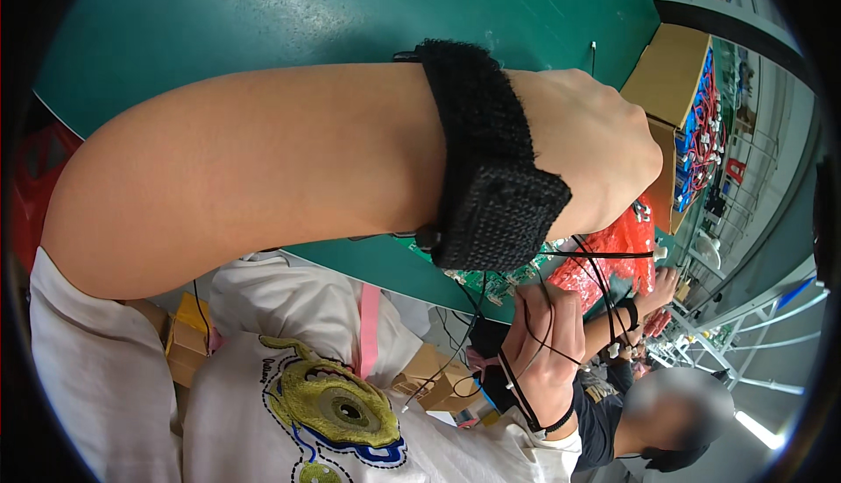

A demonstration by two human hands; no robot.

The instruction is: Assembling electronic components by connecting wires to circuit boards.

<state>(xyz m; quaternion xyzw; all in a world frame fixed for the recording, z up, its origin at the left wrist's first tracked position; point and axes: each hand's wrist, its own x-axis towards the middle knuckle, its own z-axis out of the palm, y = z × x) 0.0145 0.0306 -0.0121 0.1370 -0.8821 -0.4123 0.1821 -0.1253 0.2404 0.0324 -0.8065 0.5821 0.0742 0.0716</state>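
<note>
My left forearm crosses the upper middle of the view, with a black strap (491,159) and a dark box on the wrist. My left hand (591,133) is turned back-up above the green table, its knuckles bent; the curled fingers are hidden beneath it. Lower down, my right hand (547,338) is closed with fingers bent around thin black cables (530,400), which loop over its back and wrist. Green circuit boards (495,283) lie at the table edge between the two hands, partly covered by the left wrist.
A cardboard box (666,76) with blue wired parts stands at the far right. Red bubble wrap (618,242) lies beyond my hands. A co-worker (604,404) sits at the right, one arm reaching onto the green table (289,10). Small cartons (188,343) are below.
</note>
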